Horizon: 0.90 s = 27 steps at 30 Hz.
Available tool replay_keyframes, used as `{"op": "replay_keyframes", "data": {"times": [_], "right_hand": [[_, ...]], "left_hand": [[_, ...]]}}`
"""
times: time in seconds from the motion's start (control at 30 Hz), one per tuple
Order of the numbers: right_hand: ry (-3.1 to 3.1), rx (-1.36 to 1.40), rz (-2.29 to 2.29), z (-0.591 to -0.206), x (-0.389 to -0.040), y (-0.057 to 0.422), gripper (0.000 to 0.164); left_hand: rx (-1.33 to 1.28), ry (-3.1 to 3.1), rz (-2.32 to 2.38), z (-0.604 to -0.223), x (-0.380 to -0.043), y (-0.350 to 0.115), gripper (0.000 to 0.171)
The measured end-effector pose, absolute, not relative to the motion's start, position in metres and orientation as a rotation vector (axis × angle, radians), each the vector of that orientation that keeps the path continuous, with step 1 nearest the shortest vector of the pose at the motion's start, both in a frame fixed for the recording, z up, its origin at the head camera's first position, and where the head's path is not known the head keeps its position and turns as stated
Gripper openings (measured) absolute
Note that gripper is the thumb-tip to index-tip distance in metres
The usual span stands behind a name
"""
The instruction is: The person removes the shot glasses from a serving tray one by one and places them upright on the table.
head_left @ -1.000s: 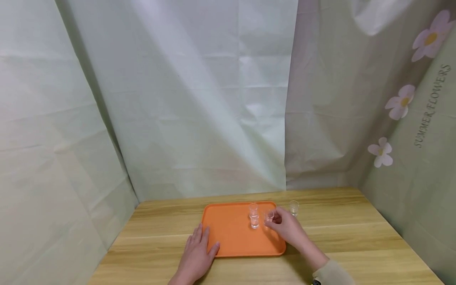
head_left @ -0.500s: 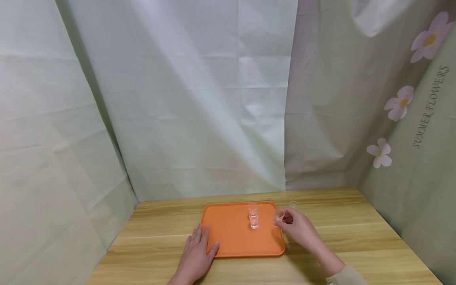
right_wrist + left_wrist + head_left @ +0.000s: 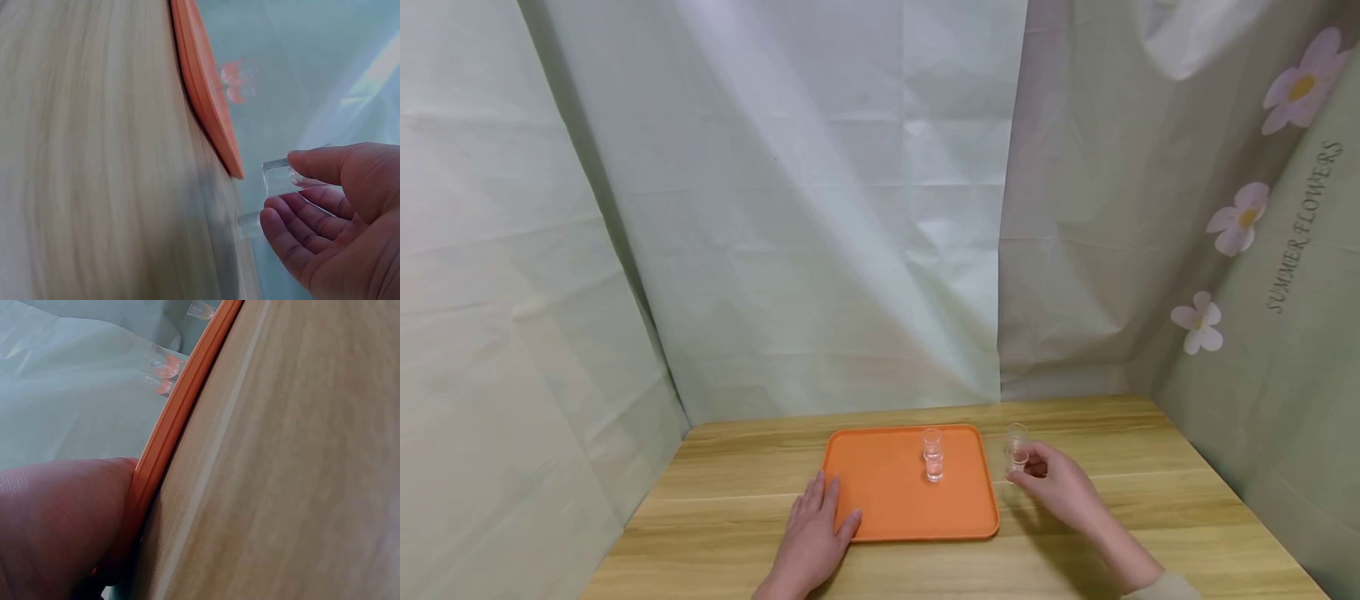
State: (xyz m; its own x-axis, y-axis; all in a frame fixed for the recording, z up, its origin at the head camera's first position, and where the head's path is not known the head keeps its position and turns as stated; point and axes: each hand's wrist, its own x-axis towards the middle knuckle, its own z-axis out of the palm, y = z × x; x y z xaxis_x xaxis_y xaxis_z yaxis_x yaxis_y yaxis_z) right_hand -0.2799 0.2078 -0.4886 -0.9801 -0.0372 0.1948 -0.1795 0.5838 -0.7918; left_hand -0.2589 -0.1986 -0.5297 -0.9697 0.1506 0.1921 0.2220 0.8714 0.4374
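My right hand (image 3: 1063, 487) pinches a small clear shot glass (image 3: 277, 179) between thumb and fingers, just past the right edge of an orange tray (image 3: 887, 504). The right wrist view has this glass raised off the wooden table. Behind it stands a second shot glass (image 3: 1017, 431), partly overlapped by the held one. Two more shot glasses, a rear one (image 3: 932, 438) and a front one (image 3: 934, 470), stand upright on the tray, one behind the other. My left hand (image 3: 812, 537) rests with extended fingers on the tray's left edge, its thumb over the near left corner.
Wood-grain table (image 3: 1150, 500) extends on both sides of the tray. Pale fabric sheets (image 3: 850, 250) hang behind it and at both sides, the right one printed with flowers and lettering.
My right hand has carried the shot glass rightward from over the tray to beside the glass on the table. My left hand and the two glasses on the tray have stayed put.
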Motion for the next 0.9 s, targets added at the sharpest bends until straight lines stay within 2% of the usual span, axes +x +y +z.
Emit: {"op": "replay_keyframes", "data": {"times": [0.63, 0.9], "right_hand": [[-2.686, 0.088, 1.257, -0.496, -0.294, 0.248, 0.034], [-2.686, 0.075, 1.229, -0.504, -0.307, 0.256, 0.03]], "left_hand": [[-0.281, -2.897, -0.699, -0.529, -0.261, -0.199, 0.075], [-0.291, -2.883, -0.705, -0.531, -0.259, -0.199, 0.075]]}}
